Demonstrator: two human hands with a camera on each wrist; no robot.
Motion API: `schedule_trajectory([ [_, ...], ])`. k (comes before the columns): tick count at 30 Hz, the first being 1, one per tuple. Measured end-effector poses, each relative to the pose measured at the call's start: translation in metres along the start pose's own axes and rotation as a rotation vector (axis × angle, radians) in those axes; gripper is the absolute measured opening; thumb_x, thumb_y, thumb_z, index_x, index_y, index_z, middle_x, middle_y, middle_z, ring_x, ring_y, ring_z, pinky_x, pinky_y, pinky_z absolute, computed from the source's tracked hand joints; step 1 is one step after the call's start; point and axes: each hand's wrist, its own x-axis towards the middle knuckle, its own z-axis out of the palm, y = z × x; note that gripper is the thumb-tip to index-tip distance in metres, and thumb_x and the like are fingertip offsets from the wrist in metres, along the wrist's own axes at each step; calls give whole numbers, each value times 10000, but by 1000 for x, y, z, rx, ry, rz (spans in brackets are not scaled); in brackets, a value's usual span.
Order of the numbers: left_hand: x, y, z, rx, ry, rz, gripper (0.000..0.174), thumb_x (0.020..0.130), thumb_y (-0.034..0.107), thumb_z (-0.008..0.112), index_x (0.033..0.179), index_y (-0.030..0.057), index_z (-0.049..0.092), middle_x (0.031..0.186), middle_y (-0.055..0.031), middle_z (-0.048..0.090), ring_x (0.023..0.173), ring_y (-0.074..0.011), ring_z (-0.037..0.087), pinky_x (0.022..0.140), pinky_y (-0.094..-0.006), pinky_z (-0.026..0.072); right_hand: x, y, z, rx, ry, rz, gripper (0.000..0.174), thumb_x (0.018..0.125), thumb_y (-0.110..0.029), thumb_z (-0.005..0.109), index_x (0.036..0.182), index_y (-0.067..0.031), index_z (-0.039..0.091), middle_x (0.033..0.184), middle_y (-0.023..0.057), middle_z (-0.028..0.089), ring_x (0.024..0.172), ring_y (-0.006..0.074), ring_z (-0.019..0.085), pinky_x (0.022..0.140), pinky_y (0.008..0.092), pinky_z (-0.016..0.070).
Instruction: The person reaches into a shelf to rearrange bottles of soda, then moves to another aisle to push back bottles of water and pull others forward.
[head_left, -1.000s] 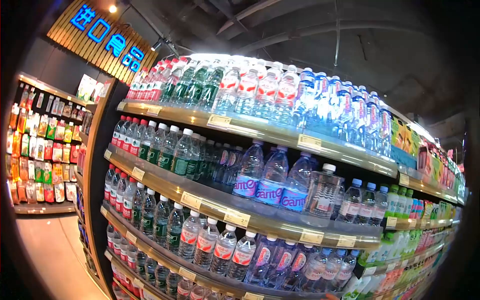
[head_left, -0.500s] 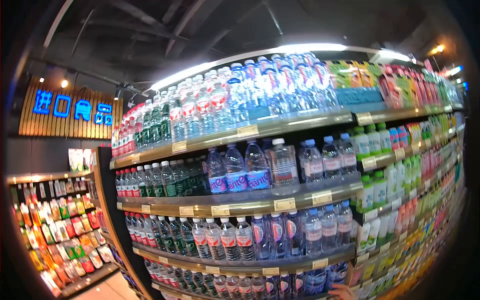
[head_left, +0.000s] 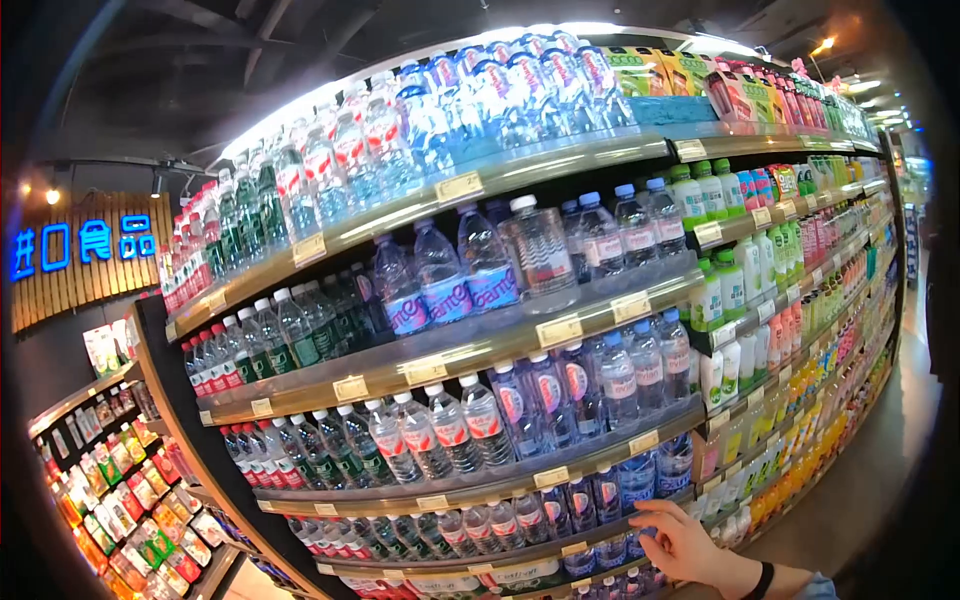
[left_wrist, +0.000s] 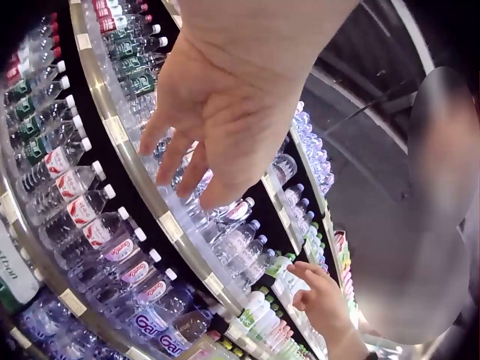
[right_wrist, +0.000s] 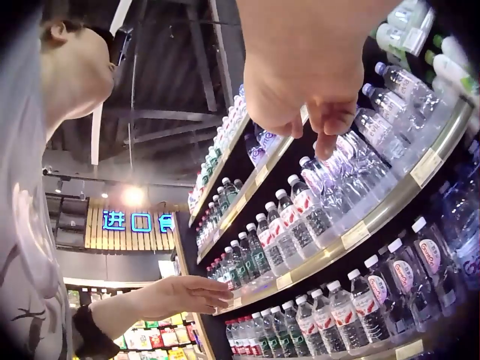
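Note:
In the head view, my right hand is low at the right, before the lower shelves, with bent, spread fingers holding nothing. It also shows in the left wrist view and, from close up, at the top of the right wrist view. My left hand has its fingers extended and holds nothing; the right wrist view shows it near the shelf end. The head view lacks it. Clear water bottles with blue caps and large purple-labelled bottles stand upright in rows.
Shelf edges with price tags curve across the view. Green-capped bottles and other drinks fill the right section. At the left are a lit blue sign and packaged goods. An aisle floor shows at the right.
The head view has turned toward the right and down, so the shelves sit farther left. My right hand, barely visible at the bottom edge before, now shows with its wrist and sleeve.

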Motion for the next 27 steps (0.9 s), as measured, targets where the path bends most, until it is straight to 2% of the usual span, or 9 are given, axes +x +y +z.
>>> schedule_trajectory([
  [5, 8, -66, -84, 160, 37, 183, 450, 888, 63, 620, 1330, 91, 540, 1291, -190, 567, 1057, -335, 607, 736, -371, 547, 48, -49, 62, -151, -41, -145, 278, 923, -125, 593, 1190, -54, 568, 1323, 184, 485, 586, 177, 642, 526, 295, 529],
  [7, 7, -80, -128, 21, -79, 1, 429, 893, 70, 620, 1317, 81, 552, 1280, -192, 571, 1081, -350, 599, 780, -387, 541, 72, -70, 87, -179, -55, -199, 274, 921, -132, 597, 1184, -58, 572, 1316, 181, 496, 585, 173, 644, 517, 302, 527],
  [10, 12, -104, -185, -15, -85, -49, 419, 899, 71, 613, 1314, 85, 558, 1272, -190, 577, 1117, -360, 582, 826, -405, 529, 102, -102, 119, -292, -67, -269, 275, 905, -150, 619, 1168, -74, 586, 1302, 151, 528, 571, 155, 650, 480, 312, 515],
  [12, 21, -125, -221, 215, 2, 259, 418, 896, 53, 609, 1310, 97, 565, 1263, -182, 582, 1109, -362, 584, 826, -409, 525, 122, -118, 135, -489, -32, -417, 288, 874, -146, 645, 1153, -90, 597, 1306, 119, 537, 575, 144, 650, 447, 295, 494],
  [14, 29, -136, -257, 205, -11, 235, 423, 888, 45, 614, 1306, 95, 567, 1256, -179, 587, 1101, -358, 585, 836, -414, 520, 139, -144, 146, -444, -36, -386, 289, 848, -141, 660, 1129, -96, 607, 1280, 97, 555, 593, 149, 644, 436, 285, 483],
  [18, 46, -153, -326, 253, -73, 221, 446, 858, -7, 619, 1292, 85, 575, 1229, -168, 606, 1105, -357, 577, 859, -429, 512, 168, -183, 151, -615, -6, -466, 291, 828, -127, 671, 1111, -97, 610, 1234, 96, 573, 584, 169, 637, 441, 279, 493],
  [20, 54, -168, -355, 323, -69, 214, 372, 846, 83, 645, 1215, 40, 618, 1177, -156, 630, 1119, -333, 564, 967, -445, 450, 181, -203, 144, -766, -32, -547, 316, 807, -116, 681, 1114, -98, 610, 1227, 103, 575, 585, 172, 642, 453, 277, 508],
  [22, 69, -177, -382, 352, -126, 213, 421, 787, 18, 663, 1204, 48, 617, 1162, -150, 644, 1106, -339, 592, 935, -422, 479, 195, -218, 136, -799, -43, -487, 320, 794, -99, 682, 1105, -94, 609, 1193, 106, 596, 652, 206, 663, 477, 299, 526],
  [27, 113, -183, -416, 431, 37, 244, 425, 729, -5, 674, 1150, 28, 633, 1136, -156, 653, 1068, -342, 609, 927, -426, 479, 239, -241, 121, -891, 77, -631, 261, 826, -93, 641, 1084, -71, 602, 1110, 105, 630, 784, 273, 671, 564, 344, 540],
])
